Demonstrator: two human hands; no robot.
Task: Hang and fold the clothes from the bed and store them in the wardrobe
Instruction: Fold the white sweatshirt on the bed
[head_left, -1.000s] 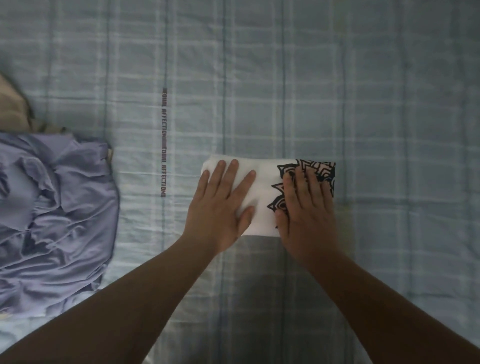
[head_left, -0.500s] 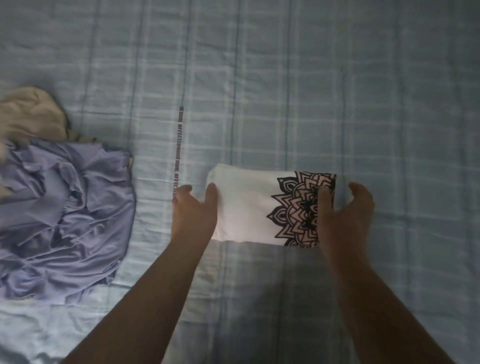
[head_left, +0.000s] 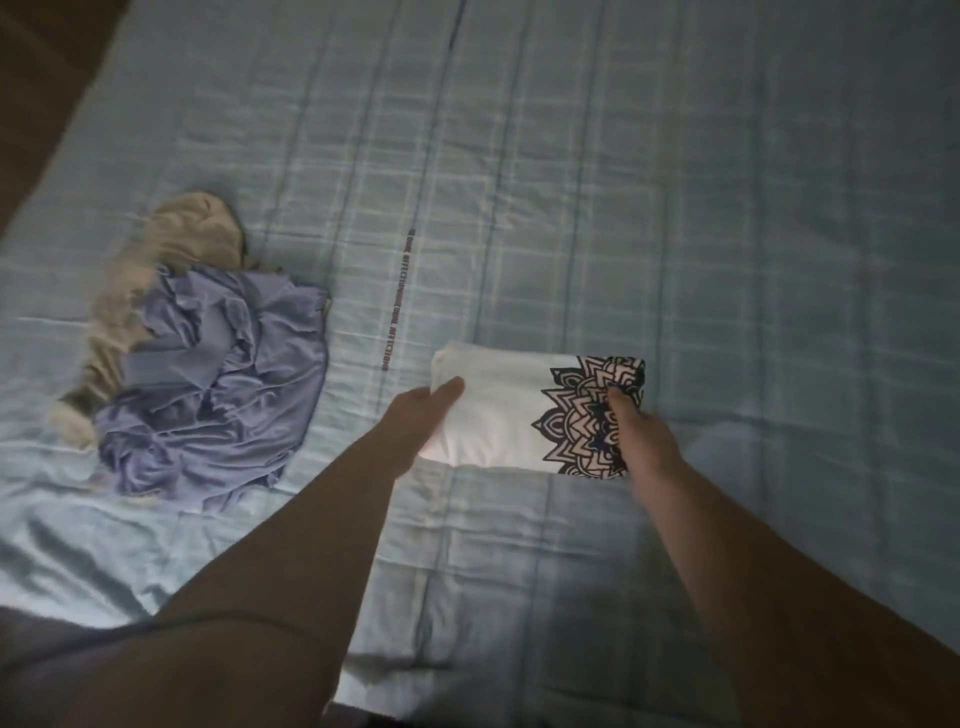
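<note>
Pale blue checked bed cover (head_left: 675, 208) is spread under everything. Crumpled lilac satin garment (head_left: 218, 395) is heaped well left of the left hand (head_left: 421, 415), with a crumpled beige garment (head_left: 171, 244) touching its far edge. Folded white cloth bundle with black mandala print (head_left: 504, 415) is held between the hands: its left end is pinched by the left hand, its printed end by the right hand (head_left: 639, 431), thumbs on top.
</note>
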